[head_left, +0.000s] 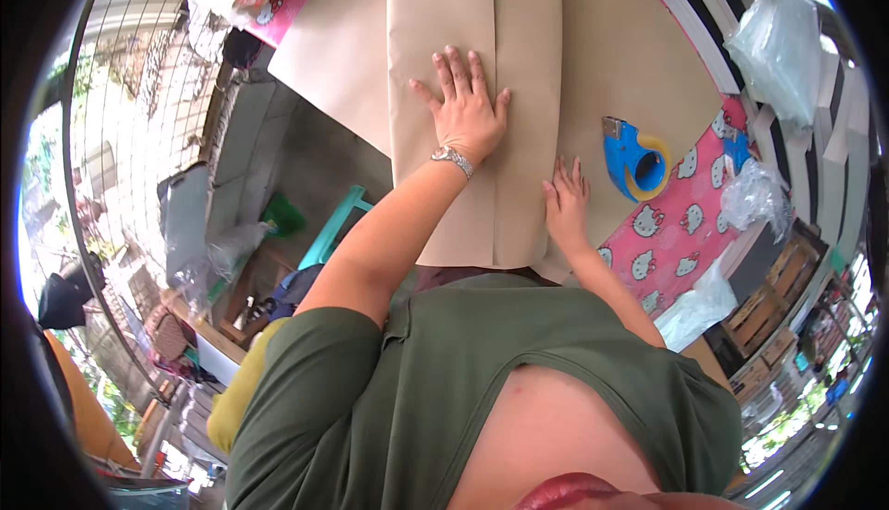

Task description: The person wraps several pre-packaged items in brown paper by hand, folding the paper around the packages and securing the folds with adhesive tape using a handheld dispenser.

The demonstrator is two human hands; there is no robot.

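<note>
A long strip of brown kraft paper (528, 37), folded over lengthwise with an edge running down its middle, lies in front of me on a larger brown sheet (639, 65). Flat on this folded paper rests my left hand (468, 116), its fingers spread and a metal watch on the wrist. My right hand (567, 209) touches down beside the fold's right edge, fingers stretched out and holding nothing. Just right of that hand, a blue tape dispenser (622, 165) with a yellowish tape roll sits on the brown sheet.
Pink patterned cloth (690, 218) covers the table under the paper. Clear plastic bags (773, 56) and stacked flat bundles (708, 33) line the right side. At the left stand a teal stool (335, 225) and a wire mesh wall (116, 93).
</note>
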